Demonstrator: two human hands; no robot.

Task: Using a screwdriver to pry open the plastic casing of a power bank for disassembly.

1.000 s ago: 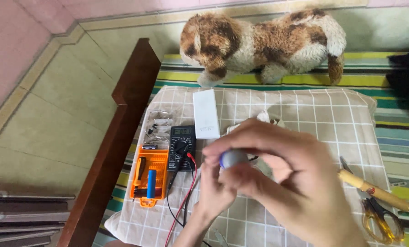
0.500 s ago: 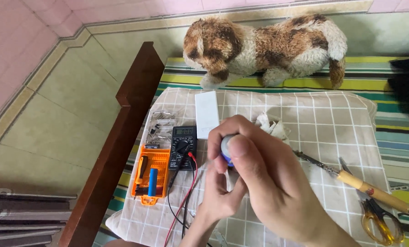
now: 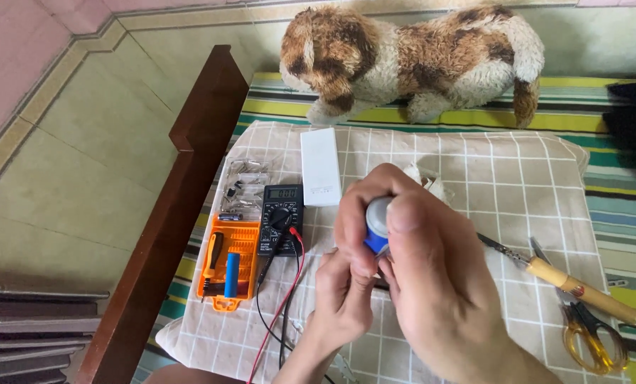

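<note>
My right hand (image 3: 432, 277) is closed around a small blue cylinder with a grey top (image 3: 377, 222), thumb and fingers pinching it. Just below it, my left hand (image 3: 341, 299) curls up against the cylinder's underside; what its fingers hold is hidden. Both hands hover over a checked cloth (image 3: 488, 163). A black multimeter (image 3: 280, 219) with red and black leads (image 3: 279, 284) lies left of the hands.
An orange tray (image 3: 227, 267) holds a blue cell and a small tool. A white box (image 3: 320, 166), a clear bag of small parts (image 3: 238, 186), a soldering iron (image 3: 567, 284) and yellow-handled scissors (image 3: 589, 340) lie on the cloth. A plush dog (image 3: 410, 60) sits behind. A wooden bed rail (image 3: 169, 213) runs along the left.
My right hand has turned over the blue cylinder, and its thumb now lies across the top. The view has shifted slightly, and the soldering iron is now uncovered.
</note>
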